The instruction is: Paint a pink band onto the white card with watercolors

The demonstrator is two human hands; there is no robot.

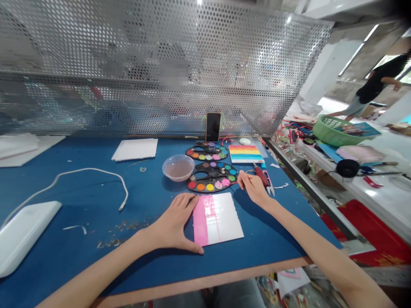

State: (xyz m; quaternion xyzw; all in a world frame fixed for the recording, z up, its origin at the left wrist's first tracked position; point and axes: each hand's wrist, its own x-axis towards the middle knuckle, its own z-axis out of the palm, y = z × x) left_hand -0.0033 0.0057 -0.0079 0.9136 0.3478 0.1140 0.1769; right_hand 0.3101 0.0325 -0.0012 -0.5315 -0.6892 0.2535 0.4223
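Observation:
My left hand (175,222) lies flat and open on the blue table, its fingers and thumb pressing the left edge of a white sheet (221,216) with a pink painted strip down its left side. My right hand (253,186) is closed in a pinch on a thin paintbrush, whose tip reaches the pink well of the nearer black paint palette (212,176). A second palette (207,152) lies behind it. A bowl of murky water (178,167) stands to the left of the palettes.
A rainbow-striped painted card (245,154) and a phone propped upright (212,126) sit at the back. Red-handled snips (265,177) lie by my right hand. A white cable (93,175), white sheets (135,149) and a perforated metal screen (160,64) are around. A person stands far right.

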